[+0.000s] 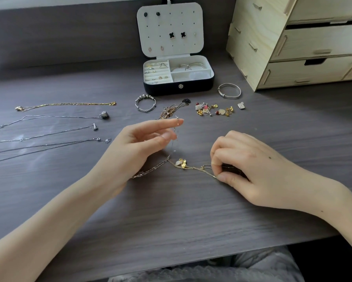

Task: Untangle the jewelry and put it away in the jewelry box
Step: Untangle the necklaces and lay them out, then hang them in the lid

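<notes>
A thin gold chain with a small gold flower pendant (181,162) lies tangled with a silver chain (150,169) on the dark desk. My right hand (250,167) pinches the gold chain between thumb and forefinger, to the right of the pendant. My left hand (138,147) is raised over the silver chain, and a fine strand runs up to its thumb and fingers. The open jewelry box (178,87) stands at the back of the desk, with rings and a bangle in its compartments and earrings pinned in its lid.
Several untangled necklaces (59,117) lie stretched out at the left. A beaded bangle (145,102), another chain tangle (171,110), a pile of small charms (213,109) and a silver bangle (229,90) lie before the box. A wooden drawer unit (293,41) stands back right.
</notes>
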Tool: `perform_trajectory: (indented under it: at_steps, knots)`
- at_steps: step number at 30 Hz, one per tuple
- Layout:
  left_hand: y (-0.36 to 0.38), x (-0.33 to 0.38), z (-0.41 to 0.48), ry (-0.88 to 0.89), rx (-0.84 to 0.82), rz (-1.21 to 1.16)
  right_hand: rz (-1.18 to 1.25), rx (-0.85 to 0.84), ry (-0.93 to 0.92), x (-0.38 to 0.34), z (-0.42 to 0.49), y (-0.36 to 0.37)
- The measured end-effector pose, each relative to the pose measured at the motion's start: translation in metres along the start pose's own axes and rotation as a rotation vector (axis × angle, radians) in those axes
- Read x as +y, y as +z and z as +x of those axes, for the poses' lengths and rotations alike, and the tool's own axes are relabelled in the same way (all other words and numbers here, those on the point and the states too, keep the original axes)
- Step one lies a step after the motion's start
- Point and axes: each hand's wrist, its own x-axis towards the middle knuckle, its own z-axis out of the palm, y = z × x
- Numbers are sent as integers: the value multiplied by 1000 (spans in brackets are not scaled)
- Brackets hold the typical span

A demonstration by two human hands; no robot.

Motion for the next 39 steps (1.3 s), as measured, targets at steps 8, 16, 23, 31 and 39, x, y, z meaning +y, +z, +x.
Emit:
perform_trajectory:
  at_steps: [8,16,23,31,39]
  knots:
    - [-4,-8,12,-21,97,360,1,26,14,-2,5,-9]
    - [-17,-5,2,86,125,672,-39,180,69,-20,23,-6]
    - [-12,-11,-10,97,100,745,-100,202,126,-39,55,19]
    - [-8,-14,-14,135,96,734,-196,-8,179,-38,65,26]
    - [-4,-18,-12,169,117,720,201,-29,305,-35,68,18]
